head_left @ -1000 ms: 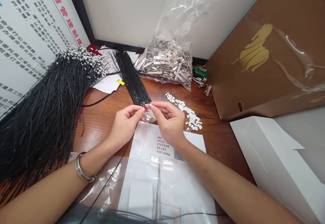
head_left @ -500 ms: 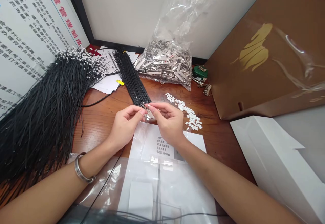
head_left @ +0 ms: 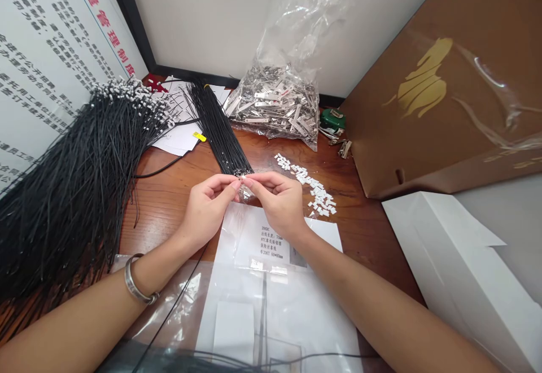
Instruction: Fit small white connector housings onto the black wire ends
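My left hand (head_left: 209,206) and my right hand (head_left: 279,201) meet in a pinch, fingertip to fingertip, above the desk. A tiny white connector housing (head_left: 243,178) shows between the fingertips, on the right hand's side. From beneath my left hand a thin black wire (head_left: 186,282) trails down toward me; its end at the fingers is hidden. Just beyond the fingertips lie the terminal ends of a bundle of black wires (head_left: 218,133). Loose white connector housings (head_left: 315,187) are scattered to the right of my right hand.
A heap of black wires with white ends (head_left: 84,181) fills the left. Behind stands a clear bag of metal clips (head_left: 279,102), with a green tape measure (head_left: 333,119) beside it. A brown box (head_left: 423,91) is at right. Plastic-covered printed sheets (head_left: 309,299) lie under my forearms.
The two hands' fingertips have drawn closer together, and the small white housing now shows between them. The things around have stayed put; the view has shifted slightly.
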A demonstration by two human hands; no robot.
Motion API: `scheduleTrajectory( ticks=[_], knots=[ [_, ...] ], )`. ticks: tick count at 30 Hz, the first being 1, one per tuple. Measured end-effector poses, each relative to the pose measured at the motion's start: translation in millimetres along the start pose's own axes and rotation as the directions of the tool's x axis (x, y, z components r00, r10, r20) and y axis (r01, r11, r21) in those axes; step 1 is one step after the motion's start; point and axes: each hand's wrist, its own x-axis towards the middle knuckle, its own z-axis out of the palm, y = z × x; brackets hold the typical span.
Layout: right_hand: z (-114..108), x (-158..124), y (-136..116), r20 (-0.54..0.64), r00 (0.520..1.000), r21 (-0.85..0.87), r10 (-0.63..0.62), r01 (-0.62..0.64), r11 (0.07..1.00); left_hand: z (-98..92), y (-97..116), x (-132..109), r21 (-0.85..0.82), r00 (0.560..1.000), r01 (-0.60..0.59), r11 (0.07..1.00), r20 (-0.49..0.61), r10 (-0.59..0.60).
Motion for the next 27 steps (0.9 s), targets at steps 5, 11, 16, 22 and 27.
scheduleTrajectory(
  ticks=[5, 11, 16, 22, 27],
  knots=[
    [-1.7, -0.7, -0.3, 0.061, 0.998, 0.019, 0.003, -0.004, 1.000, 0.4, 0.8, -0.1, 0.024, 1.000, -0.013, 1.000, -0.004, 0.013],
    [-4.0, -2.2, 0.4, 0.109, 0.994, 0.065, -0.013, 0.006, 0.998, 0.1, 1.2, -0.1, 0.023, 1.000, -0.004, 1.000, -0.009, 0.005],
    [-3.0, -0.2, 1.4, 0.033, 0.999, 0.055, -0.016, 0.014, 0.998, 0.0, 1.3, -0.1, 0.029, 1.000, -0.003, 1.000, -0.007, 0.004],
    [-2.3, 0.2, 1.2, 0.054, 0.997, 0.086, 0.054, -0.058, 0.995, 0.0, 1.5, -0.6, 0.036, 1.000, -0.020, 0.999, 0.023, 0.019],
    [-2.4, -0.5, 0.3, 0.071, 0.996, 0.080, 0.060, -0.065, 0.995, 0.8, 3.1, -1.0, 0.043, 1.000, -0.005, 0.999, 0.008, 0.004]
  ],
)
